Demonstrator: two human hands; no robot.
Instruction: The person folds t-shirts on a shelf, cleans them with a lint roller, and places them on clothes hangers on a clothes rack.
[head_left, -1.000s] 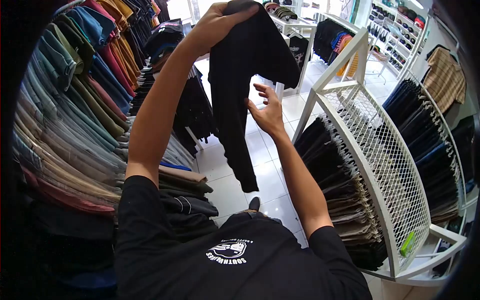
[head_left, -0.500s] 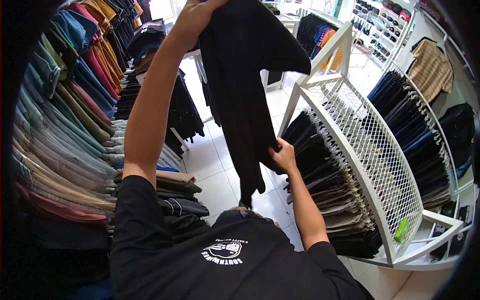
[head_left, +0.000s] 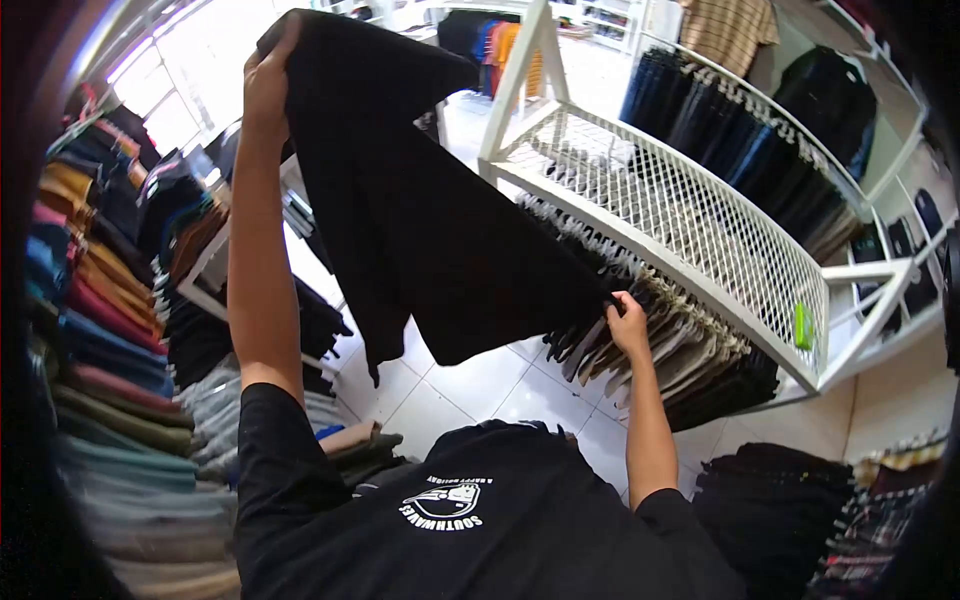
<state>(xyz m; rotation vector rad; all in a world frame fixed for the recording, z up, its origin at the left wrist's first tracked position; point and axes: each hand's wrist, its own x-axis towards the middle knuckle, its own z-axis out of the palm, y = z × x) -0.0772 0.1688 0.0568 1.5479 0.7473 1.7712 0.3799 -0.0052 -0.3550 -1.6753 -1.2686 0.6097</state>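
A plain black T-shirt (head_left: 420, 220) hangs stretched out in the air in front of me. My left hand (head_left: 266, 85) is raised high at the upper left, closed on the shirt's top edge; some of its fingers are behind the cloth. Lower and to the right, my right hand (head_left: 628, 325) pinches a corner of the same shirt, pulling it sideways. What looks like a sleeve sticks out at the upper right of the cloth. Loose lower edges dangle over the floor, partly folded. Behind my right hand are trousers (head_left: 690, 345) hung closely on a rack.
A white mesh-topped rack (head_left: 680, 215) with a bright green object (head_left: 803, 326) on it stands close on the right. Coloured garments (head_left: 110, 290) line the left side. White floor tiles (head_left: 480, 390) show below. Folded dark clothes (head_left: 770, 500) are at the lower right.
My right hand has moved right and slightly down, spreading the shirt wider. My left hand has shifted left and lower in view. The view has turned to the right.
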